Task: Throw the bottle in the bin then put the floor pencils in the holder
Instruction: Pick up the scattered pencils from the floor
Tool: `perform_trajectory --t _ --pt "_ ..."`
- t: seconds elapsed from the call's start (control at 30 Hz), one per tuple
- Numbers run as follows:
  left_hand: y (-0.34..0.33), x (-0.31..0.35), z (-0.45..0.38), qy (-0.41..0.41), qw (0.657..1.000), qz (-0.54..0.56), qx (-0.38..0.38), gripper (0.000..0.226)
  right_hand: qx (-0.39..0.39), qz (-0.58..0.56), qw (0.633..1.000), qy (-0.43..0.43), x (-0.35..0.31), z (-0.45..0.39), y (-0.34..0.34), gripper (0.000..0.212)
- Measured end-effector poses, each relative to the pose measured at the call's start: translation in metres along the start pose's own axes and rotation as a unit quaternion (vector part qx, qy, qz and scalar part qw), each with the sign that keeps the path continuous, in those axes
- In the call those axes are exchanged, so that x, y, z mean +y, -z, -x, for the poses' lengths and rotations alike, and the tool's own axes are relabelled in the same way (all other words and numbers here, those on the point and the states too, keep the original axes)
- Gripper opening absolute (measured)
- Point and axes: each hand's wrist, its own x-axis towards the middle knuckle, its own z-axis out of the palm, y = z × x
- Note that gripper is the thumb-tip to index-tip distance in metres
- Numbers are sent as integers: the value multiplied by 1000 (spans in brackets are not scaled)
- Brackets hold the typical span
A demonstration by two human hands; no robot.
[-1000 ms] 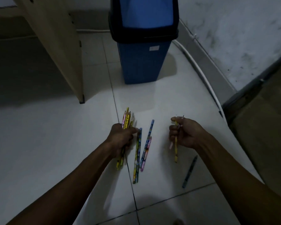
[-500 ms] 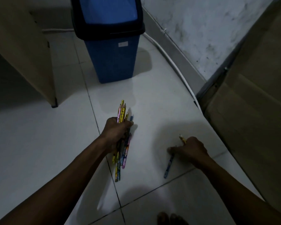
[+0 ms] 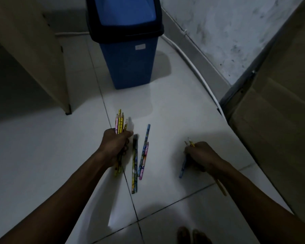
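Observation:
My left hand [image 3: 115, 146] is closed around a bundle of patterned pencils [image 3: 120, 122] whose tips stick up past my knuckles. Just right of it, loose pencils [image 3: 139, 160] lie on the white floor tiles, touching nothing. My right hand [image 3: 200, 154] is low over the floor, closed on pencils: yellow tips [image 3: 190, 143] show above the fist, a blue pencil [image 3: 183, 167] hangs below it and a yellow end [image 3: 221, 188] shows under my forearm. The blue bin [image 3: 128, 55] with a black swing lid stands ahead. No bottle and no holder are in view.
A wooden furniture panel [image 3: 42, 55] stands at the left on a small black foot. A white cable [image 3: 197, 74] runs along the wall base at the right. A brown cardboard-like surface [image 3: 280, 106] fills the right side. My toes [image 3: 192, 235] show at the bottom.
My right hand has closed on the blue floor pencil it was reaching for and lifted it slightly. The left hand now holds fewer pencils, with several lying on the floor beside it. The camera shifted.

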Motion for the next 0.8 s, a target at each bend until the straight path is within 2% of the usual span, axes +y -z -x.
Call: perform_trajectory --t 0.13,0.23,0.37,0.53,0.8 --pt "11 -6 3 4 1000 9 18 14 -35 -161 986 -5 -31 6 -25 17" --pt "21 -12 6 10 999 18 26 14 -37 -222 974 -5 -46 3 -49 21" --pt "31 -19 8 19 999 25 41 14 -34 -168 985 29 -49 -2 -76 26" --pt "38 -27 10 24 998 38 45 16 -35 -11 988 147 -34 -3 -97 38" --pt "36 -31 6 23 998 32 39 18 12 41 988 147 -26 -7 -91 39"
